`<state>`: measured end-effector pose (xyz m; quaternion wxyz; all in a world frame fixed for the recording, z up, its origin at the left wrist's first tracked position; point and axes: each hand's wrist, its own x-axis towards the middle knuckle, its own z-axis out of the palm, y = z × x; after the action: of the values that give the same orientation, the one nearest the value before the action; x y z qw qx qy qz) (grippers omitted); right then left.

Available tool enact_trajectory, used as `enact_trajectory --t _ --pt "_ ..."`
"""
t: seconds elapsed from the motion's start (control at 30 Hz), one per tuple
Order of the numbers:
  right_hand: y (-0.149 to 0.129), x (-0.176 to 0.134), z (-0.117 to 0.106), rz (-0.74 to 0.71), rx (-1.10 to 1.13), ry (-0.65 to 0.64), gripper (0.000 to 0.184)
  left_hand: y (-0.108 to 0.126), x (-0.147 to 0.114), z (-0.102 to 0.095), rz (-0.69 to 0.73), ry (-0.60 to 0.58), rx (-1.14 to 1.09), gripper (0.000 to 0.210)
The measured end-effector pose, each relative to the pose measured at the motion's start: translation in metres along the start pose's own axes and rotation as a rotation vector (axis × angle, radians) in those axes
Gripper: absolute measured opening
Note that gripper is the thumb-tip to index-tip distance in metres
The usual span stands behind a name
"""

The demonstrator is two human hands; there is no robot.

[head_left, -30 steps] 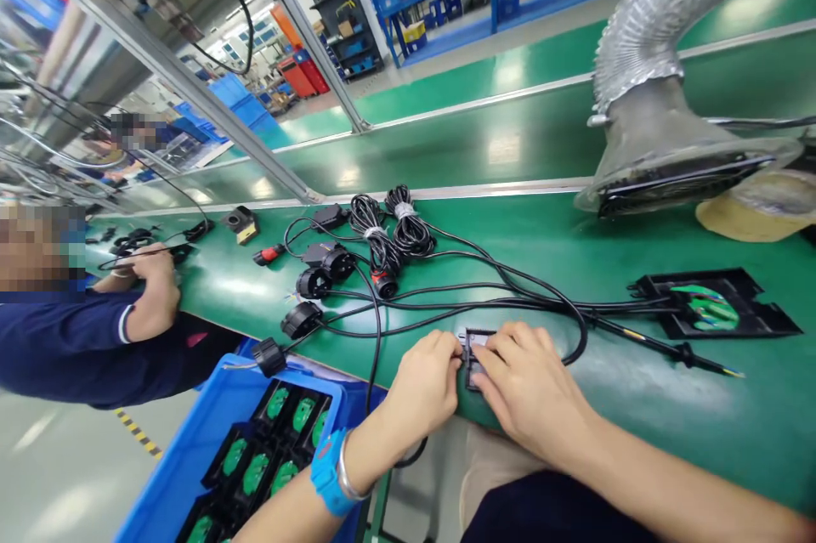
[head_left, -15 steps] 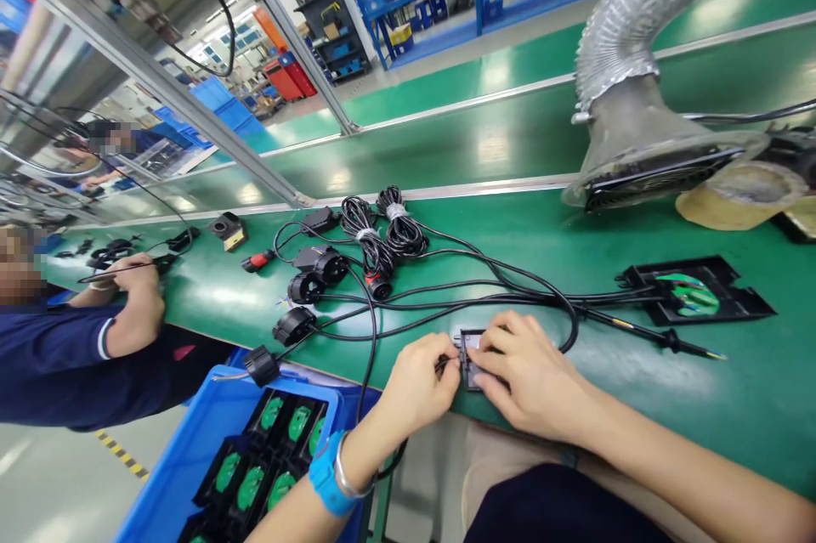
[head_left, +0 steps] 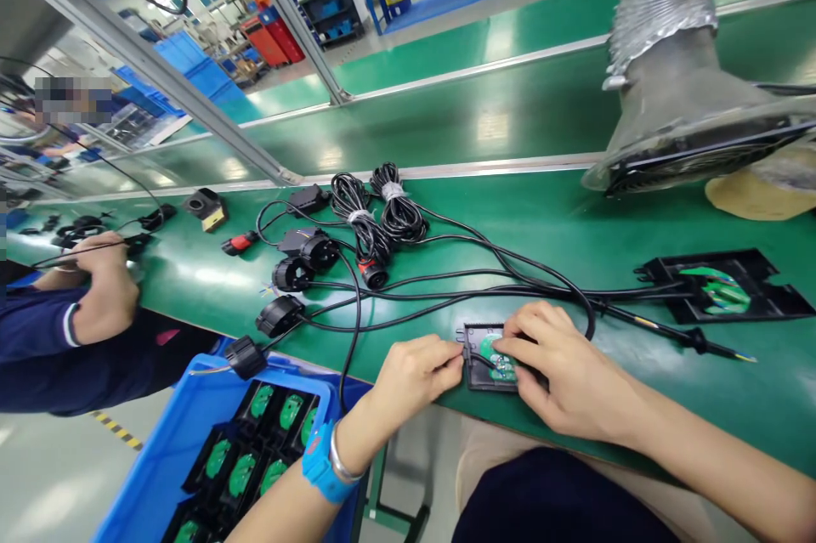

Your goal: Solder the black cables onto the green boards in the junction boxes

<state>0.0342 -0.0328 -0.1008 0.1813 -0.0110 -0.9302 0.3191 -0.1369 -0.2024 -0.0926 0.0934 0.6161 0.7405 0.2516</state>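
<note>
At the bench's near edge lies a black plastic housing (head_left: 475, 377), a green circuit board (head_left: 501, 360) inside it. A short black cable (head_left: 483, 358) enters through its left end. My left hand (head_left: 414, 373) is closed in a pinch on that cable just outside the end wall. My right hand (head_left: 567, 364) covers the housing's right part, with its bent fingers and thumb gripping the board. Its palm hides the right end of the housing. Farther right, a second black housing (head_left: 778, 288) holds a green board with cables attached.
Black cable coils (head_left: 399, 203), round black connectors (head_left: 280, 315) and a red-tipped connector (head_left: 239, 243) lie left of centre. A blue bin (head_left: 153, 458) with several boards in housings stands at lower left. A co-worker's arm (head_left: 102, 313) is at left; an extraction hood (head_left: 688, 118) hangs at right.
My right hand has shifted right, uncovering the green board and cable in the housing. My left hand stays at the housing's left end. The view has moved slightly.
</note>
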Motion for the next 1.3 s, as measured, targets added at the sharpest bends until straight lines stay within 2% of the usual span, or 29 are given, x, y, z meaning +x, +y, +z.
enact_trajectory --t 0.17,0.27,0.4,0.47,0.57,0.67,0.73,0.8,0.87,0.97,1.0,1.07,1.17,1.23,1.3 --pt "0.001 -0.001 -0.001 0.000 0.010 -0.015 0.034 -0.004 0.002 -0.002 0.144 0.004 0.072 0.025" --pt "-0.013 0.004 0.004 0.030 -0.065 0.045 0.030 -0.001 0.001 -0.003 0.117 0.016 0.072 0.025" --pt "-0.042 0.010 0.025 0.100 -0.287 0.117 0.032 0.007 -0.001 -0.003 0.043 -0.011 0.038 0.018" --pt "-0.054 0.010 0.037 0.125 -0.442 0.120 0.040 0.009 -0.002 -0.002 0.067 -0.015 0.059 0.016" --pt "-0.063 0.007 0.053 0.050 -0.613 0.130 0.064 0.010 -0.006 0.001 0.188 -0.005 0.151 0.013" --pt "-0.064 0.006 0.065 -0.009 -0.674 0.110 0.079 0.008 -0.009 0.005 0.269 0.031 0.242 0.013" --pt "-0.064 0.007 0.066 -0.013 -0.678 0.119 0.081 0.006 -0.010 0.007 0.280 0.042 0.242 0.015" --pt "-0.064 0.008 0.056 -0.007 -0.627 0.148 0.078 0.005 -0.010 0.008 0.277 0.037 0.209 0.018" --pt "-0.061 0.006 0.030 0.007 -0.482 0.136 0.066 0.005 -0.010 0.006 0.267 0.016 0.178 0.019" --pt "-0.040 -0.014 -0.029 0.026 -0.239 0.150 0.034 0.009 -0.008 -0.003 0.251 -0.016 0.172 0.021" --pt "-0.027 -0.025 -0.050 0.034 -0.225 0.216 0.027 0.012 -0.006 -0.008 0.243 -0.022 0.176 0.021" --pt "0.006 -0.051 -0.086 0.064 -0.336 0.346 0.021 0.021 0.005 -0.018 0.222 -0.006 0.178 0.017" --pt "0.060 -0.088 -0.118 0.218 -0.508 0.352 0.023 0.046 0.041 -0.024 0.228 0.053 0.096 0.014" --pt "0.088 -0.103 -0.123 0.311 -0.562 0.319 0.035 0.069 0.077 -0.015 0.272 0.052 0.013 0.016" --pt "0.104 -0.110 -0.122 0.387 -0.565 0.266 0.048 0.090 0.117 0.003 0.294 -0.036 0.000 0.024"
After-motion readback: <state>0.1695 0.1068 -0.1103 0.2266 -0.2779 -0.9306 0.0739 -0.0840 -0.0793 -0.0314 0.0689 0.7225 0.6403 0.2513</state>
